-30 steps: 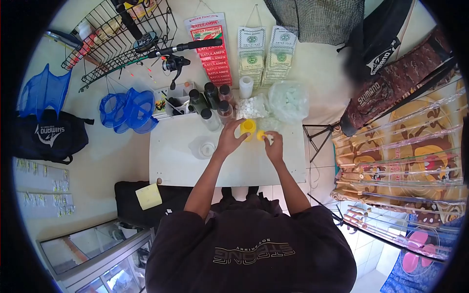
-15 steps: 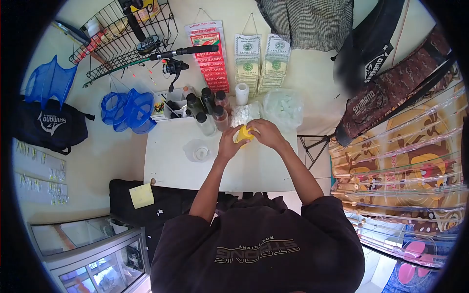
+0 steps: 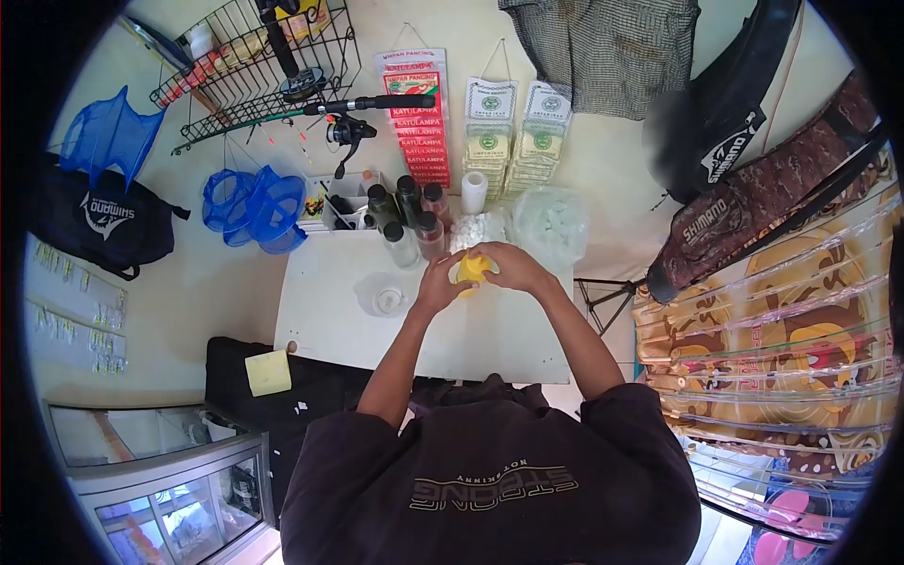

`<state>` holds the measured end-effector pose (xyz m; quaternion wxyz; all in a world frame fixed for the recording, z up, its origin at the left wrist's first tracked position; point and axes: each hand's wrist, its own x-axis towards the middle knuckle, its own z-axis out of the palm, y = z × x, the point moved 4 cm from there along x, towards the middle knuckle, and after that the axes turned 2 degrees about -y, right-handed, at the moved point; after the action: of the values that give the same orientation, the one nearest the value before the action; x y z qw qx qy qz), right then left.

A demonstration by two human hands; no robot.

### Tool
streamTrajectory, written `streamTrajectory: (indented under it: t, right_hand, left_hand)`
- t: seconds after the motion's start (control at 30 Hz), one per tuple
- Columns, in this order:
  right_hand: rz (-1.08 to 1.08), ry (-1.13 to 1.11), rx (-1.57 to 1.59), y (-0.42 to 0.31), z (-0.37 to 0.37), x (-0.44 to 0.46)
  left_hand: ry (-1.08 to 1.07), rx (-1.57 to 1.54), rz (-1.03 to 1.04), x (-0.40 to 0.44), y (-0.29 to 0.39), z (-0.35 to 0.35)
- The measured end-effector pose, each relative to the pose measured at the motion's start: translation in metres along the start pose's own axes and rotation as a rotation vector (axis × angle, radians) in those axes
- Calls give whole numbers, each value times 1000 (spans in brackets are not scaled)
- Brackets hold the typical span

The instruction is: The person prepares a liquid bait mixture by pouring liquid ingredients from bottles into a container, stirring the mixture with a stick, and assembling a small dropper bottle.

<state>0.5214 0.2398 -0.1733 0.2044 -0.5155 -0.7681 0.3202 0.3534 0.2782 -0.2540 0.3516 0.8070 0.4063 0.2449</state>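
A small, rounded yellow object (image 3: 476, 266) is between my two hands above the white table; I cannot make out its exact kind. My left hand (image 3: 440, 282) curves around its left side, fingers at the top and thumb below. From the other side, my right hand (image 3: 511, 266) grips it with bent fingers. Just beyond the hands lies a clear bag of white pieces (image 3: 476, 230). Several dark-capped bottles (image 3: 429, 234) stand behind to the left, and a clear plastic container (image 3: 381, 295) sits left of my left hand.
A bulging translucent bag (image 3: 549, 226) and a white roll (image 3: 474, 191) stand at the back of the white table (image 3: 330, 325). A divided tray (image 3: 355, 202) is at the back left. Bait packets (image 3: 421, 127) hang on the wall; a tripod (image 3: 605, 299) stands right of the table.
My right hand's fingers have shifted from the top of the yellow object to wrap more around its right side. The whole view has tilted slightly.
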Motion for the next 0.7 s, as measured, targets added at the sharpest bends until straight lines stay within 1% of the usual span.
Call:
streamTrajectory:
  t: [0.07,0.1,0.17,0.2,0.27,0.3,0.33,0.4,0.53,0.6,0.63,0.7]
  right_hand:
    - [-37,112,-134,-3,0,2]
    - [-39,111,-136,-9,-1,2]
    - [72,123,-296,-18,-6,2]
    - [69,122,-301,-17,-2,3]
    - [149,152,-412,-11,11,4]
    - [126,222,-406,-16,13,0]
    - [126,226,-403,-17,13,1]
    - [-2,423,-350,-26,15,-4]
    - [53,354,-319,-24,21,-2]
    - [297,247,-365,-20,24,-1]
    - [306,249,-365,-22,26,-1]
    - [319,393,-466,-27,25,-4]
  left_hand:
    - [-4,-11,11,0,-2,-1]
    - [-11,-24,25,0,-1,-1]
    - [7,2,19,-2,0,0]
    - [18,30,8,-4,0,1]
    - [30,6,9,-6,4,0]
    - [37,-16,10,-4,4,-2]
    - [35,-12,11,-2,3,-3]
    - [44,-12,16,-5,1,-7]
    - [-43,35,-13,-2,7,-14]
    - [-71,62,6,-1,12,-16]
    - [-79,59,10,-1,12,-16]
    - [-45,18,23,-2,13,-18]
